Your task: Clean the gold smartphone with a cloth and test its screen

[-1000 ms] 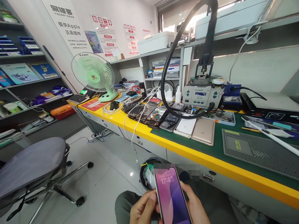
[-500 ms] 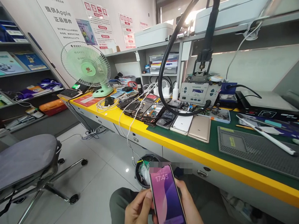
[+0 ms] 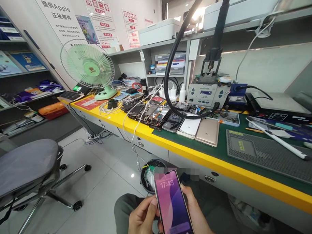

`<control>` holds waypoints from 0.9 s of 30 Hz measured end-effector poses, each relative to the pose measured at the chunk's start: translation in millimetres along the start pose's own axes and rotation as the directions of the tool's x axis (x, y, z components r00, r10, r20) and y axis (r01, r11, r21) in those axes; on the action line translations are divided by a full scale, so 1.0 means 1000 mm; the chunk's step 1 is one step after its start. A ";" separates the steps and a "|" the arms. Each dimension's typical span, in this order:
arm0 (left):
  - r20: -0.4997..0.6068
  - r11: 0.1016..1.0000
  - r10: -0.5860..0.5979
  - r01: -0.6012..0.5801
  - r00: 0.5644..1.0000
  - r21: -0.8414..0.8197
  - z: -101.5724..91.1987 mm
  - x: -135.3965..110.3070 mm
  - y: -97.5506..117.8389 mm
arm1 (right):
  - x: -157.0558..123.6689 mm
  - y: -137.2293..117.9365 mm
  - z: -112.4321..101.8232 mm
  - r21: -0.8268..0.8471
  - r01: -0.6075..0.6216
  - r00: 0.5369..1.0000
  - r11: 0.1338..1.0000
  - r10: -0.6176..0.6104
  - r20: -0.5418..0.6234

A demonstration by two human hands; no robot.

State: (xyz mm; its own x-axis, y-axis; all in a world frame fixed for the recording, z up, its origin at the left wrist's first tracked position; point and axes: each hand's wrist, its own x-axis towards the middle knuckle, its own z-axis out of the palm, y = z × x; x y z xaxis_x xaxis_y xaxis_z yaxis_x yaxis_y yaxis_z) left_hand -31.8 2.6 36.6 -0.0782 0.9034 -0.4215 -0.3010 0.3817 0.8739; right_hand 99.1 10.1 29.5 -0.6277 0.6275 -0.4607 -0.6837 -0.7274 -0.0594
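Observation:
A smartphone (image 3: 173,208) with a lit pink and purple lock screen reading 17:43 is held upright, tilted a little, above my lap. My left hand (image 3: 142,217) grips its left edge, thumb along the side and fingers curled behind. Around the right edge wraps my right hand (image 3: 197,214), with its fingers mostly hidden by the phone. Both hands are closed on it, below the yellow front edge of the workbench (image 3: 180,148).
Several old phones (image 3: 171,121) lie in a row on the bench, near a rework station (image 3: 206,95) with a looping black hose (image 3: 167,73). A green fan (image 3: 89,68) stands further left. Beneath the bench sits a waste bin (image 3: 147,178); an office chair (image 3: 23,170) is at left.
The view has shifted slightly, so the bench and fan appear a little further left and higher. Both hands keep hold of the smartphone, whose lock screen stays lit.

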 end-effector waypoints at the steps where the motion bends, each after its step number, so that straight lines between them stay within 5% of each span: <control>1: -0.003 1.000 0.003 -0.003 1.000 -0.004 0.001 -0.001 0.001 | 0.000 0.000 0.000 -0.004 -0.012 1.000 1.000 0.012 0.001; 27: -0.011 1.000 0.022 -0.022 1.000 -0.005 0.008 -0.006 0.014 | 0.002 0.000 -0.003 -0.003 -0.024 0.999 1.000 0.024 0.022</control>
State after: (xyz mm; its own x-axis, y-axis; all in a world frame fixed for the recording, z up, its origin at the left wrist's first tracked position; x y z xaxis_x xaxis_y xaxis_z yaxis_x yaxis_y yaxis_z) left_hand -28.0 3.9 53.0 -0.0955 0.9095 -0.4045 -0.3043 0.3603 0.8818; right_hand 99.2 10.8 26.0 -0.6517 0.6159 -0.4427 -0.6673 -0.7430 -0.0514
